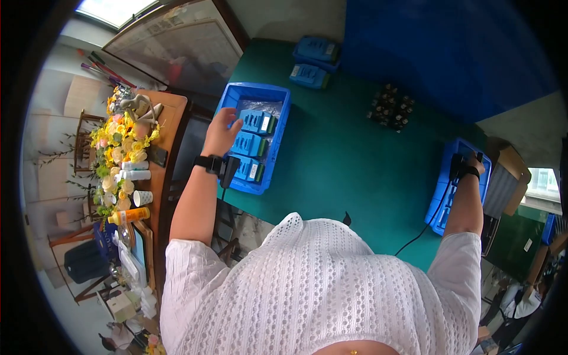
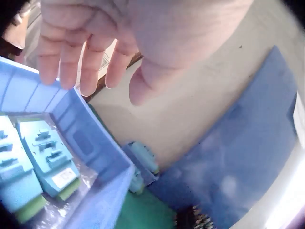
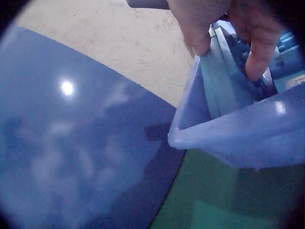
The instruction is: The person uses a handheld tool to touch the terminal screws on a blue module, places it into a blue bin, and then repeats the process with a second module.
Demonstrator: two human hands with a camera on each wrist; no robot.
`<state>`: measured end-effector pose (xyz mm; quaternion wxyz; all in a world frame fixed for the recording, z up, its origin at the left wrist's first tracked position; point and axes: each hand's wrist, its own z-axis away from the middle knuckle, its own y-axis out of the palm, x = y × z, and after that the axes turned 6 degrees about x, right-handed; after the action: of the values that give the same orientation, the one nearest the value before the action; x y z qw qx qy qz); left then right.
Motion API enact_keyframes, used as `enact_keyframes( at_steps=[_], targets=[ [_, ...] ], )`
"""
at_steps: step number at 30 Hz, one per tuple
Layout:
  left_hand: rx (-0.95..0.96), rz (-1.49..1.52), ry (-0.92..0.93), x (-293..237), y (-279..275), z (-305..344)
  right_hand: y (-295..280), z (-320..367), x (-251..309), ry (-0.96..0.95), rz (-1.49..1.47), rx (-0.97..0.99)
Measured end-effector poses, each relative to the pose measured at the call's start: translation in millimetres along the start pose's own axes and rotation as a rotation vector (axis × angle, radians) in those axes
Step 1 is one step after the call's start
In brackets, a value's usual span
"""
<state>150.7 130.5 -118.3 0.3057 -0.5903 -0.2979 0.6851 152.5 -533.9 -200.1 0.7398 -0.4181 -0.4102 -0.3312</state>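
Note:
My left hand hovers over the left edge of a blue plastic bin, its fingers loosely bent and holding nothing. Inside that bin lie blue plastic modules with green connector edges, on clear plastic wrap. In the left wrist view the palm and relaxed fingers are above the bin's rim. My right hand reaches into the far end of a second blue bin. There, in the right wrist view, thumb and fingers pinch a blue plastic module standing on edge against the wall. More modules lie beside it.
Two blue modules sit at the table's back edge. A cluster of small dark parts stands on the green tabletop. An open cardboard box is beyond the right bin. A cable trails from the right wrist.

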Motion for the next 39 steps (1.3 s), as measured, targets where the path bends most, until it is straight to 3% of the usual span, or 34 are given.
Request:
enact_keyframes(
  at_steps=[2, 8, 11, 14, 17, 20, 22, 24, 28, 34, 39],
  targets=[
    [0.045, -0.242, 0.04, 15.4, 5.6, -13.2, 0.9, 2.1, 0.1, -0.002, -0.02, 0.002],
    [0.231, -0.56, 0.0, 5.1, 24.3, -30.6, -1.0, -28.5, -10.8, -0.087, 0.408, -0.055],
    [0.289, -0.641, 0.007, -1.7, 33.9, -35.1, -6.9, -77.2, -36.4, -0.091, 0.403, 0.003],
    [0.287, -0.699, 0.053, 8.8, 46.0, -41.1, -15.6, -81.2, -41.1, -0.103, 0.403, 0.01],
    [0.337, -0.75, 0.091, 14.6, 52.1, -46.7, -26.3, -71.1, -39.1, -0.046, 0.246, 0.039],
    [0.383, -0.777, 0.124, 11.4, 52.8, -49.8, -38.2, -37.8, -17.0, -0.043, 0.312, 0.017],
    [0.362, -0.787, 0.186, 15.3, 55.7, -53.6, -56.4, -58.4, -33.2, -0.285, 0.273, 0.076],
    [0.369, -0.758, 0.241, 34.0, 65.0, -65.1, -73.6, -82.3, -40.3, -0.306, 0.257, 0.074],
    [0.473, -0.79, 0.171, 31.7, 65.2, -70.4, -106.4, 20.0, 17.1, -0.405, -0.346, 0.179],
    [0.49, -0.791, 0.173, 31.5, 67.5, -73.9, -167.1, 128.5, 57.4, -0.544, -0.545, 0.158],
    [0.453, -0.734, 0.244, 33.9, 66.6, -70.2, -184.9, 183.4, 48.7, -0.485, -0.591, 0.166]
  ],
)
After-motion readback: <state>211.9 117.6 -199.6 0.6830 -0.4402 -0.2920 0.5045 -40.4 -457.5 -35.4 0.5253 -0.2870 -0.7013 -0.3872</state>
